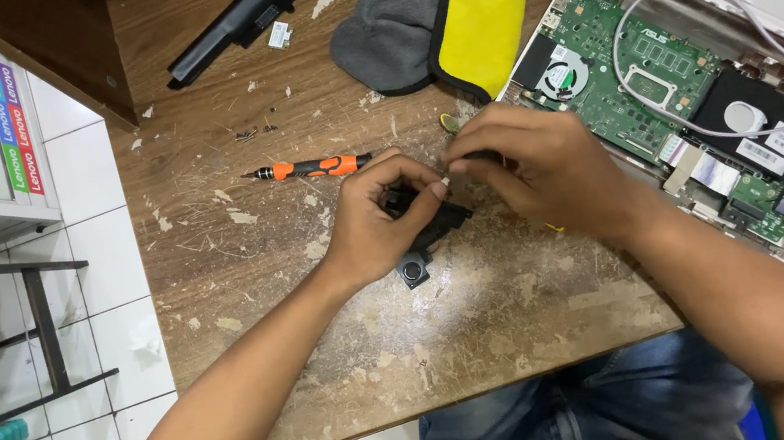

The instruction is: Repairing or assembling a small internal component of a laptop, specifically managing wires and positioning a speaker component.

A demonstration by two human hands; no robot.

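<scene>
The left hand (374,220) is clamped around a small black plastic laptop part (426,231) above the worn wooden table (247,269), while the right hand (531,163) pinches something tiny at its top edge; easing that bit free seemingly needs a fine, steady pull. An orange screwdriver (310,168) lies just beyond the left hand, and the opened laptop (687,80) sits right of the right hand, neither obstructing.

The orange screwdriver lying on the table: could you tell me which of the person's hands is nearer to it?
Left. The left hand sits just below and right of the orange screwdriver, close to its handle end. The right hand is farther right, beyond the left hand.
</scene>
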